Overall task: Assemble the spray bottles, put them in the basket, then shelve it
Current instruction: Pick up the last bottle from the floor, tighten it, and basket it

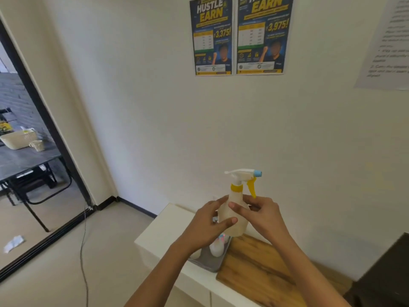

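A translucent spray bottle (235,214) with a white head, yellow collar, yellow trigger and blue nozzle is upright in the air above a white cabinet. My left hand (209,224) wraps its body from the left, thumb across the front. My right hand (262,214) grips it from the right, fingers near the shoulder. Below the hands a grey basket (209,263) sits on the cabinet, holding another white bottle (217,249) with a pinkish top, partly hidden by my left wrist.
The white cabinet (163,231) stands against the wall, with a wooden board (259,269) on its top right of the basket. A dark object (389,273) is at far right. A cable (83,251) trails over the floor; a doorway opens at left.
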